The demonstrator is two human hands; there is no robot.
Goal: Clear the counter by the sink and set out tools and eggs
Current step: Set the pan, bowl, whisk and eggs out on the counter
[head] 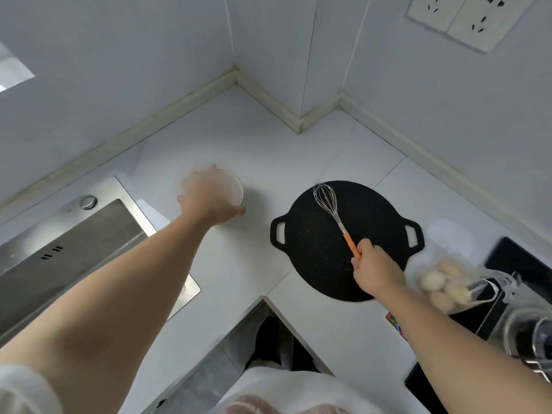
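Whisk [331, 210] held over the black pan [376, 228].
Fingers of the right hand [375, 271] grasp its orange handle, steel wires pointing far; the blurred left hand [206, 198] covers a pale dish [236, 186], grip unclear.

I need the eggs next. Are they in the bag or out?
In: the eggs show through a clear bag, beside the pan.

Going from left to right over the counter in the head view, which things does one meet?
Sink → left hand → black pan, with the whisk held by the right hand over it → bag of eggs.
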